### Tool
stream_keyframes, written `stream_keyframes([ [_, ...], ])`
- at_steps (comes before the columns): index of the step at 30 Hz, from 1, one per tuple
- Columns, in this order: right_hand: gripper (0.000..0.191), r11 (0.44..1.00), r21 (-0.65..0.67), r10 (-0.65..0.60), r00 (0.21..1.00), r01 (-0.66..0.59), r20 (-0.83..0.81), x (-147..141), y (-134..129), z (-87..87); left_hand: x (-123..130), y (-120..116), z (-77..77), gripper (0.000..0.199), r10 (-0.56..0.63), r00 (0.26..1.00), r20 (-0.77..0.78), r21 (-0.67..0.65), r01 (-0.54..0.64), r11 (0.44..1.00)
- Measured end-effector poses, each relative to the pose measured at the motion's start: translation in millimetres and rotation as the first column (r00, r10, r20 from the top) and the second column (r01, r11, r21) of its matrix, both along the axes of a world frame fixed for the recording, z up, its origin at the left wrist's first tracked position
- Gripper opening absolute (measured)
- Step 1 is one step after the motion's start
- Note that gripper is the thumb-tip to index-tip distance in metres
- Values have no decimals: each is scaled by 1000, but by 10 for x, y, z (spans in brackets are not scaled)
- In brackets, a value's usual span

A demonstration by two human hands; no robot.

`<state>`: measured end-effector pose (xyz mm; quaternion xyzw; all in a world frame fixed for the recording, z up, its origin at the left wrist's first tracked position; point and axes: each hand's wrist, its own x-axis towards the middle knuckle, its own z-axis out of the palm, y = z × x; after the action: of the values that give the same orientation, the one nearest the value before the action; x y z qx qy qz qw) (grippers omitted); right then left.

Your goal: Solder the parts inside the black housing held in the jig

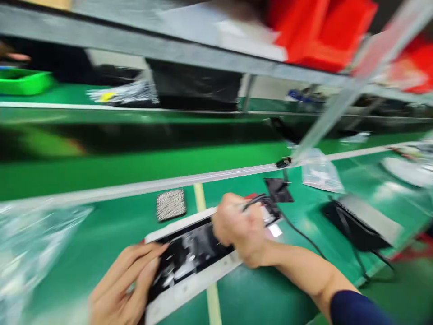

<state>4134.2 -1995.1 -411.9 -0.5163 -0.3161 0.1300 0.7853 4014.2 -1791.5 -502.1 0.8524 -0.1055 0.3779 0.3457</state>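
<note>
Both hands work over a flat white-framed tray [189,289] that lies aslant on a green workbench [101,243]; the whole view is blurred by motion. Near and to the left, the left hand [125,282] rests its fingers on the near left end of the tray, fingers stretched and close together, pressing on the dark, shiny part [189,253] that lies in it. Whether it grips anything is hard to tell. Just right of it, the right hand [238,228] is curled into a loose fist over the middle of the tray, pinching a thin black cable [301,234] that trails off to the right across the bench. A dark blue sleeve [355,309] covers the forearm near the lower right.

Beyond the tray, a small grey striped pad [171,204] lies beside a yellow line [200,197] on the bench. To the right sit a black box [355,228] and a clear plastic bag [320,174]. Far off, red bins [321,31] stand on a metal shelf [152,45], and a green bin [23,81] sits at far left.
</note>
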Motion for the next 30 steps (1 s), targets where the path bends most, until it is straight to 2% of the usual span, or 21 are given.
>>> stream_keyframes([
  [2, 47, 995, 93, -32, 999, 32, -1, 17, 16, -30, -158, 52, -11, 23, -1, 999, -36, 17, 2, 1000],
  [4, 47, 992, 123, 17, 1000, -16, -14, 29, 16, -3, -174, 76, -26, 27, 7, 999, -39, -6, -7, 1000],
  [6, 50, 993, 111, 37, 999, -35, -18, 19, 2, 60, -136, 71, -31, 29, 6, 999, -36, -29, -7, 1000],
  [10, 54, 998, 62, -10, 1000, 11, -21, -18, -14, 148, -104, 31, -12, 29, -21, 1000, -20, -49, 20, 999],
  [21, 58, 999, 28, -39, 998, 40, -50, -13, -22, 143, -91, 25, -15, 24, -12, 1000, -12, -59, 11, 998],
  [30, 55, 997, 62, -40, 998, 43, -52, -15, -5, 121, -89, 22, 0, 24, -3, 1000, -8, -48, 2, 999],
])
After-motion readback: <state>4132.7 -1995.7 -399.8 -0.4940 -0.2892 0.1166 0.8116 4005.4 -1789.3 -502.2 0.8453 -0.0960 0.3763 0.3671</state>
